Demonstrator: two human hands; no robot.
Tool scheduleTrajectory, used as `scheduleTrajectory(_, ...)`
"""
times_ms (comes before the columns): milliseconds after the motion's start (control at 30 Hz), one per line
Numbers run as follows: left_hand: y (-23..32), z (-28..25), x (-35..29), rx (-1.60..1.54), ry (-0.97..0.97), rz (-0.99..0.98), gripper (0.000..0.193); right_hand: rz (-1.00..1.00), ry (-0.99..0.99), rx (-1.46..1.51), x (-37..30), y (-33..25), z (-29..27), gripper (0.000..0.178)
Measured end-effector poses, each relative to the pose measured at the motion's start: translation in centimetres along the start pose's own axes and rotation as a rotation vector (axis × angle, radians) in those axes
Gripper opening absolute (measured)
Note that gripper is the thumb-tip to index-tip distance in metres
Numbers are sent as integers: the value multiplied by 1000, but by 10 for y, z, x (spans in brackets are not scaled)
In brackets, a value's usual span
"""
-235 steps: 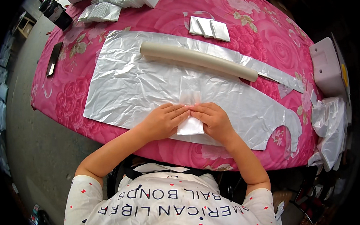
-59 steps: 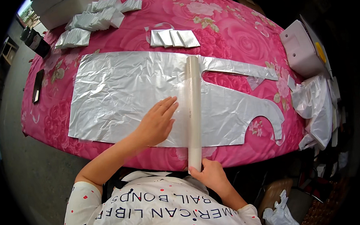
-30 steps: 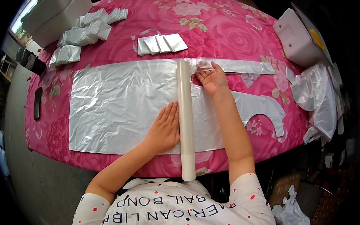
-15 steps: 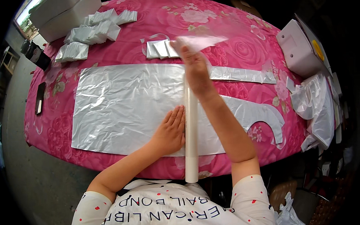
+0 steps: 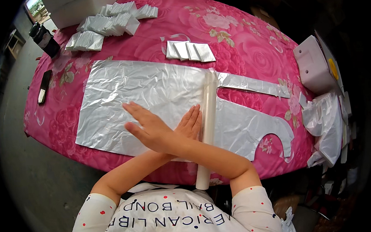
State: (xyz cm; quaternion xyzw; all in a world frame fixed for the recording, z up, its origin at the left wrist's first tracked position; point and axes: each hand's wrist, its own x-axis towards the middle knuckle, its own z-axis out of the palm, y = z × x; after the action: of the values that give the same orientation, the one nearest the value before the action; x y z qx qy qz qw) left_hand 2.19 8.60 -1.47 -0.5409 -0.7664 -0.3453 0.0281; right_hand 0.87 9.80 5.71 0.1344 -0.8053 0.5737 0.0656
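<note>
A silvery-white plastic sheet (image 5: 146,82), cut like an apron with a strap and a curved end, lies spread on the table. Across it rests a long pale tube (image 5: 209,110), its near end jutting past the table's edge. My left hand (image 5: 190,123) lies flat on the sheet, fingers outstretched, fingertips close beside the tube's left side. Over my left forearm crosses my right hand (image 5: 150,126), held above the sheet, fingers spread and nothing in it. Beyond the sheet, several folded silvery squares (image 5: 190,51) overlap in a row.
Heaps of folded squares (image 5: 109,23) lie at the far left, before a white box (image 5: 79,10). A dark bottle (image 5: 44,40) and a black, narrow object (image 5: 44,87) stand and lie near the left edge. On the right are a white foam box (image 5: 315,65) and crumpled plastic (image 5: 322,117).
My right hand has let go of a thin silvery piece and swung left and nearer, across my left forearm. The row of folded squares has gained one at its right end.
</note>
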Motion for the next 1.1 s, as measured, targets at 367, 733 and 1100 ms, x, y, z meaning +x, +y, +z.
scheduleTrajectory(367, -37, -21, 123, -1911, 161, -1014, 70, 79, 167, -573, -171, 34, -126, 57)
scheduleTrajectory(733, -90, -117, 32, -1580, 366, -905, 52, -157, -291, -782, -65, 36, -62, 69)
scheduleTrajectory(1100, -98, -244, -197, -1011, 625, -941, 55, -410, -300, -443, 50, 16, 39, 50)
